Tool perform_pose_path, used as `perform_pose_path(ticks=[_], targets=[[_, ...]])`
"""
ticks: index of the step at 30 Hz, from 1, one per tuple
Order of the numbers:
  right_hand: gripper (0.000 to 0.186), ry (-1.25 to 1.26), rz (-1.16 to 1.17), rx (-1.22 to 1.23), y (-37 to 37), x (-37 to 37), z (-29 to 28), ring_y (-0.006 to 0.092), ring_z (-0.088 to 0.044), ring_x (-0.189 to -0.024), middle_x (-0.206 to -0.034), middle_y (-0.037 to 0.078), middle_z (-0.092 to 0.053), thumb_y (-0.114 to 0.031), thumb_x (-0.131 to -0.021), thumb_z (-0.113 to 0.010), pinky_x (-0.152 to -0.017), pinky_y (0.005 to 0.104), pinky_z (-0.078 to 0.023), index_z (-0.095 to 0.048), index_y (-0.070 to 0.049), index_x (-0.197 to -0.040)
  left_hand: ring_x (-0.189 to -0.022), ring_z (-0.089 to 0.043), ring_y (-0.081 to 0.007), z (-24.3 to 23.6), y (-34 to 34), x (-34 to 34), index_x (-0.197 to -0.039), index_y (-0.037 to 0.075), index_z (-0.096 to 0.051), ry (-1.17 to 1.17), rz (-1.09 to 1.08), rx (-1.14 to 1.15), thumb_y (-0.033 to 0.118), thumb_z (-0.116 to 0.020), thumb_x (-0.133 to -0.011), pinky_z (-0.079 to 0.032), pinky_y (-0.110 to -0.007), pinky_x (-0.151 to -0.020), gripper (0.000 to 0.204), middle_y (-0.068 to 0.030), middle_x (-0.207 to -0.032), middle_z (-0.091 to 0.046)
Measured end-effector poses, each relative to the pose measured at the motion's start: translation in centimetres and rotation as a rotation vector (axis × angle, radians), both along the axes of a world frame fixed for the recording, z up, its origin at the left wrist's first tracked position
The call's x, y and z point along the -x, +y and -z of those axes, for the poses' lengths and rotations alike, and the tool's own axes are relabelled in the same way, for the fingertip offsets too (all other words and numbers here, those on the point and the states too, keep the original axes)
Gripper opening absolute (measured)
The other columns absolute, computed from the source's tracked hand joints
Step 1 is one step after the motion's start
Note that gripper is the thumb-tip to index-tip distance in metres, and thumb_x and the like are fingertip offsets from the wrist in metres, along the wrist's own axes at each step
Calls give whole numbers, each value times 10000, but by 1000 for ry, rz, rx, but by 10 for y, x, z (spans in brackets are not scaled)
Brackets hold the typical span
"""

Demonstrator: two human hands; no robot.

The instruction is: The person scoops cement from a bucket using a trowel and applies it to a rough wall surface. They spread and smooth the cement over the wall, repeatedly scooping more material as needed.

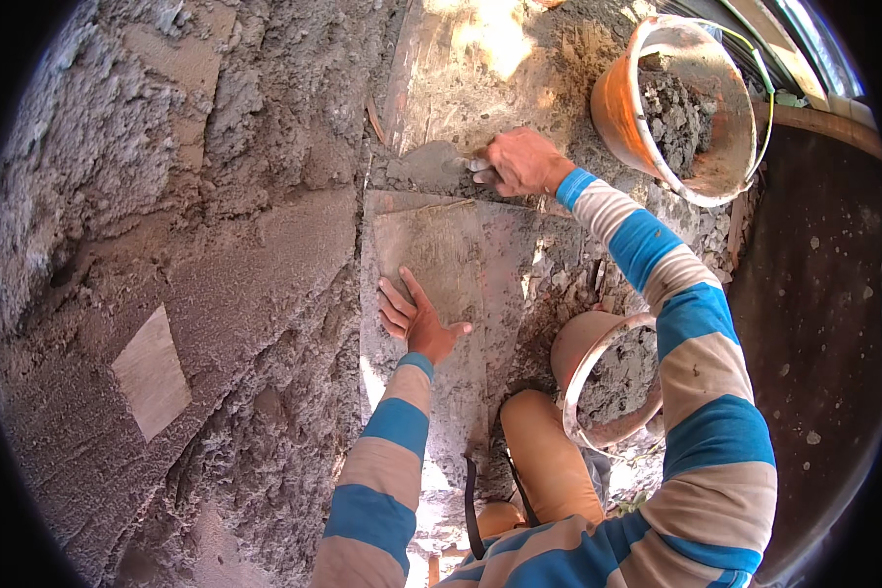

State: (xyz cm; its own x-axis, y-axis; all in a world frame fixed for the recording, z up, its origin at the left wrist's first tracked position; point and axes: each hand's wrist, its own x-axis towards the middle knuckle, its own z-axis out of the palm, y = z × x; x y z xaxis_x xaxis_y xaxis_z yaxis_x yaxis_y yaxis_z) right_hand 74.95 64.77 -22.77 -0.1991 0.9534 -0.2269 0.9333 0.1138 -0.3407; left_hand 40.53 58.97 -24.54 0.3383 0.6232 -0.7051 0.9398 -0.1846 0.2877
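My left hand (416, 319) lies flat with fingers spread on a stone tile (441, 255) set into the mortar-covered wall. My right hand (519, 162) is closed around the handle of a trowel (429, 167), whose grey blade carries wet mortar and rests against the joint just above that tile. Both arms wear sleeves striped blue and beige. Another flat slab (461, 78) sits above the trowel.
An orange bucket (617, 108) holding grey mortar stands at the upper right. A second round pan (583, 343) with mortar lies below my right forearm, beside my knee (549, 461). Rough grey mortar (167, 245) covers the wall on the left, with a bare tile patch (152, 372).
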Motion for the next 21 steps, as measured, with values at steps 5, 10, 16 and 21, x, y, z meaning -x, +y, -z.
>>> perform_pose_path(ticks=[5, 10, 16, 21], targets=[[445, 177, 156, 38, -7, -12, 22, 394, -705, -788, -787, 215, -713, -453, -882, -741, -769, 492, -560, -753, -15, -965, -1516, 245, -512, -5, 1, -7, -1576, 194, 338, 74, -26, 26, 386, -960, -690, 58, -639, -1209, 1584, -303, -1612, 360], [597, 290, 412, 139, -23, -8, -7, 376, -701, -861, -858, 245, -723, -547, -900, -709, -832, 495, -544, -763, 7, -1116, -1523, 226, -510, -6, 1, -1, -1582, 191, 326, 76, -51, 18, 373, -960, -695, 55, -636, -1213, 1573, -298, -1612, 364], [673, 333, 669, -25, -57, 1, -63, 389, -689, -1001, -1077, 283, -715, -573, -897, -705, -915, 481, -526, -726, 7, -1238, -1487, 251, -570, -1, 2, 1, -1588, 160, 314, 42, -25, 35, 427, -966, -678, 104, -688, -1168, 1593, -307, -1595, 388], [475, 616, 1050, -98, -109, 34, -137, 190, -637, -707, -819, 122, -735, -367, -887, -811, -703, 337, -525, -757, 20, -1159, -1500, 239, -552, -1, 2, 5, -1593, 146, 300, 45, -47, 17, 470, -970, -642, 107, -677, -1176, 1619, -308, -1609, 363]])
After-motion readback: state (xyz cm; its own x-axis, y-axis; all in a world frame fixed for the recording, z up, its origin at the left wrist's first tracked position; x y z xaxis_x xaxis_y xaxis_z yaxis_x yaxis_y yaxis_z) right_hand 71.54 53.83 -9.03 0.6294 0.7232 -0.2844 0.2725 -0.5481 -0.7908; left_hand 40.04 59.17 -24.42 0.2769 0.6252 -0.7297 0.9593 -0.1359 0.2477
